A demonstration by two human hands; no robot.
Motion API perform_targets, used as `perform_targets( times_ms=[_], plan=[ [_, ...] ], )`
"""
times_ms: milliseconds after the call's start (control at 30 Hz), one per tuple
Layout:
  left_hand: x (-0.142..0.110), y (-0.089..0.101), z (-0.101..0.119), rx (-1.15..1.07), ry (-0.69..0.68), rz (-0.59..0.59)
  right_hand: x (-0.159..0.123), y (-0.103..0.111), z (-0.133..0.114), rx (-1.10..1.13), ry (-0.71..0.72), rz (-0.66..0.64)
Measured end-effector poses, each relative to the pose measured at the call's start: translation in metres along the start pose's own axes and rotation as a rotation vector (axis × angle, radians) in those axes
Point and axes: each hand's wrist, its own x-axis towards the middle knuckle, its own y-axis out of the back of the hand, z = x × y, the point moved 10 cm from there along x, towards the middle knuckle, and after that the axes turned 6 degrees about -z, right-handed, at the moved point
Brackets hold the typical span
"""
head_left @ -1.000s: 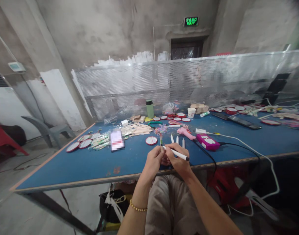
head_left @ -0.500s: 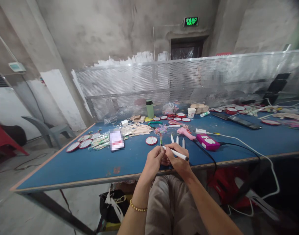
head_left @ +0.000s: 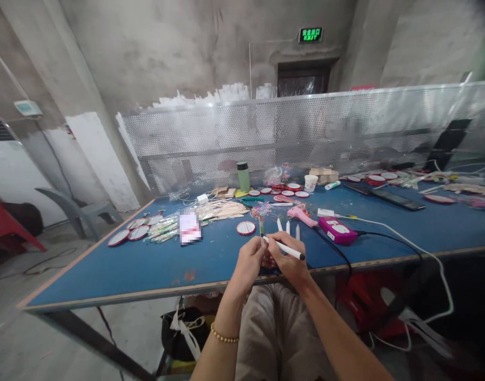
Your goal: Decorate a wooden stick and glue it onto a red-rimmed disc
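Here, left hand [head_left: 250, 256] pinches slim colour-banded stick [head_left: 261, 226] | right hand [head_left: 290, 263] grips white cylindrical pen [head_left: 288, 249]

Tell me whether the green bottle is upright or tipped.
Upright: the green bottle stands near the back of the table, black lid on top.

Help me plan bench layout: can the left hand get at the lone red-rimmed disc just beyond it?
Likely yes: the red-rimmed disc lies just beyond the left hand, nothing visible between, though the stick in that hand may need setting down.
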Motion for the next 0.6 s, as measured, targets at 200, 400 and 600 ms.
perform_targets(
  times_ms=[200,400,600],
  plan=[
    [-0.0006,-0.001,0.0022,0.002,-0.003,-0.008,0.0009,0.0054,-0.0072,-0.018,0.055,0.036],
    [-0.0007,-0.0002,0.002,-0.002,-0.012,0.0,0.0008,0.0036,-0.0042,-0.03,0.021,0.018],
    [-0.001,-0.0002,0.0021,0.002,-0.013,0.002,0.0006,0.0039,-0.0064,-0.018,0.038,0.018]
  ],
)
